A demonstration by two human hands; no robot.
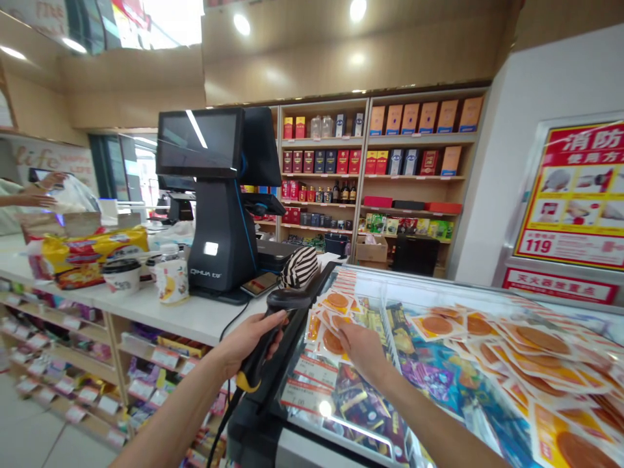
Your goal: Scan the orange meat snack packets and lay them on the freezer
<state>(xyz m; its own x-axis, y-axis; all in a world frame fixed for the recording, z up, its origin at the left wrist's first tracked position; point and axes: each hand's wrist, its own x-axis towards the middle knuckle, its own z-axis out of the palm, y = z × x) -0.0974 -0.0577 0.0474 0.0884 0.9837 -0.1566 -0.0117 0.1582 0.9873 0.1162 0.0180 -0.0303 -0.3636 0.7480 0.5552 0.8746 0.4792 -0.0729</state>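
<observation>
My left hand (256, 341) is wrapped around the handle of a black barcode scanner (291, 298) with a yellow tip at its base and a cable. The scanner's head points toward a small cluster of flat snack packets (336, 300) showing round orange-brown discs. At the lower edge of that cluster, my right hand (361, 348) has its fingers closed on one packet; its fingertips are partly hidden. These packets lie on the glass top (358, 432) of a chest freezer. More of the same packets (536, 344) are heaped on the glass to the right.
A black checkout terminal (217, 234) stands on the white counter (209, 320), with paper cups (171, 279) and a yellow noodle pack (97, 253) to its left. A striped item (299, 266) lies behind the scanner. Another person's hands (43, 192) handle a bag at far left.
</observation>
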